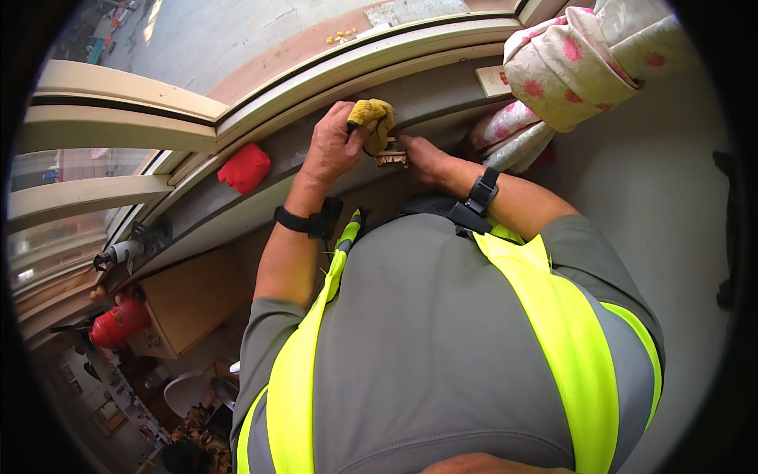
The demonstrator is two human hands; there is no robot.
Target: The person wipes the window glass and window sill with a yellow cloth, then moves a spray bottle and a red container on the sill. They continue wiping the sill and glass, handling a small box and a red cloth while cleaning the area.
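Note:
My left hand [339, 142] grips a bunched yellow cloth [374, 118] with a dark edge, possibly a work glove, above the grey window sill [438, 95]. Close beside it, my right hand [424, 159] holds a small tan and dark object [391, 159] by its right side. What that object is cannot be made out; the cloth hangs just over it and partly covers it. My right fingertips are mostly hidden. On the sill to the left of my left hand lies a red cloth bundle [244, 169].
A sliding window frame [367, 59] runs behind the sill. Flowered curtains [568, 71] hang at the right, near a flat card [493, 81]. At the left are a spray can [121, 253], a red container [120, 323] and a wooden cabinet [198, 296]. Another person [192, 441] is at lower left.

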